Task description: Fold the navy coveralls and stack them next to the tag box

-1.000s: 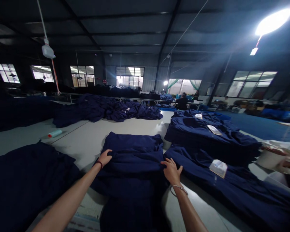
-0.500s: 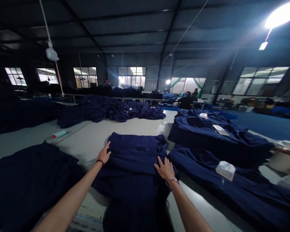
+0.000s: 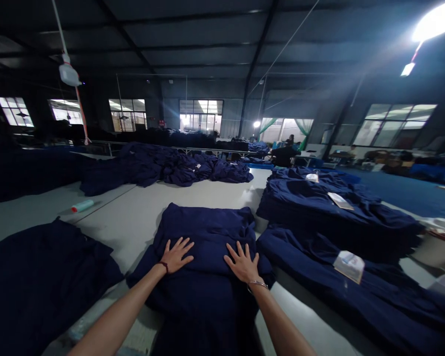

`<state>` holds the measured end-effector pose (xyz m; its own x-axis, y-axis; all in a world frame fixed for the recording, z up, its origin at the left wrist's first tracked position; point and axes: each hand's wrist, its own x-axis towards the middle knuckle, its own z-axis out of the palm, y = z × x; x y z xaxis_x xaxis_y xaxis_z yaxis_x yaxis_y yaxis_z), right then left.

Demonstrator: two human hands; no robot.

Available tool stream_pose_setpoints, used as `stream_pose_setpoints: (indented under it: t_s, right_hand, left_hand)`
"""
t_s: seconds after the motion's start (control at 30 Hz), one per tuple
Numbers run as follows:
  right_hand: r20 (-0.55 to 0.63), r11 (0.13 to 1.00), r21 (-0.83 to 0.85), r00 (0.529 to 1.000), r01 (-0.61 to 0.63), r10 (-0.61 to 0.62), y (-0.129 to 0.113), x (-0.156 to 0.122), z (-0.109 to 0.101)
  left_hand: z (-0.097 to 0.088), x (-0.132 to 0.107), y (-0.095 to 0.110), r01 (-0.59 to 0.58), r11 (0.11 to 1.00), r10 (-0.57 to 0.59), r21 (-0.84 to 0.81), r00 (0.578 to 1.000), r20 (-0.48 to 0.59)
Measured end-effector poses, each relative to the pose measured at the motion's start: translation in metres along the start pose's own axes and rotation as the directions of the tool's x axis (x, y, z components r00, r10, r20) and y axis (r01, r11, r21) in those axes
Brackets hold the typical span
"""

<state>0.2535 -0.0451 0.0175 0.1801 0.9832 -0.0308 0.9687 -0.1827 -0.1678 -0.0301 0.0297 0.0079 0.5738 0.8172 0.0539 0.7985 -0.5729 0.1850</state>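
My left hand [image 3: 176,255] and my right hand [image 3: 243,263] lie flat on a folded stack of navy cloth [image 3: 203,232], fingers spread and a hand's width apart. Neither hand grips the cloth. A dark red cord circles my left wrist, and a thin metal bangle circles my right. The stack sits on a pale grey cutting table [image 3: 133,212], and its near end drops out of view below my hands. Another navy stack [image 3: 319,277], with a white paper label [image 3: 349,266] on top, lies just right of my right hand.
A dark navy cloth pile [image 3: 40,282] lies to my left, and a teal roll [image 3: 82,205] lies on the table beyond it. More navy heaps stand farther ahead and to the right. A seated person [image 3: 284,155] is at the far end of the hall.
My hands have slid inward on the stack, closer together, and their fingers now spread flat. The view has shifted slightly.
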Motion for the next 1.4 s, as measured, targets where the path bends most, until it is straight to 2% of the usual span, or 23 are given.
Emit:
stream_pose_setpoints:
  t_s: [0.13, 0.33, 0.63, 0.9, 1.17, 1.27, 1.4]
  right_hand:
    - [-0.012, 1.000, -0.024, 1.000, -0.016, 0.016, -0.002, 0.010, 0.009]
    - [-0.041, 0.999, -0.050, 0.999, -0.006, 0.004, -0.006, 0.031, 0.012]
    - [-0.020, 0.997, -0.023, 0.997, 0.076, -0.077, -0.014, 0.046, 0.009]
    - [-0.080, 0.991, 0.008, 0.988, 0.131, -0.130, -0.014, 0.034, 0.016]
    - [-0.050, 0.997, 0.005, 0.996, 0.073, -0.073, -0.024, 0.028, 0.009]
    - [-0.150, 0.997, -0.022, 0.985, 0.079, -0.082, -0.031, 0.015, 0.013]
    - [-0.285, 0.989, -0.049, 0.947, 0.139, -0.147, -0.032, -0.008, 0.025]
  left_hand:
    - [0.009, 0.009, -0.010, -0.006, 0.999, 0.007, 0.043, 1.000, -0.029]
    - [0.009, 0.022, -0.018, 0.027, 0.998, -0.023, 0.064, 0.998, -0.058]
    - [0.011, 0.010, -0.020, 0.122, 0.987, -0.108, 0.105, 0.986, -0.125]
    - [0.012, -0.006, -0.016, 0.151, 0.983, -0.140, 0.106, 0.985, -0.101]
    - [-0.002, 0.007, -0.021, 0.146, 0.987, -0.149, 0.071, 0.988, 0.040]
    - [-0.003, 0.014, -0.020, 0.160, 0.985, -0.162, 0.063, 0.986, 0.040]
    - [0.003, 0.023, -0.020, 0.246, 0.968, -0.244, 0.051, 0.969, -0.039]
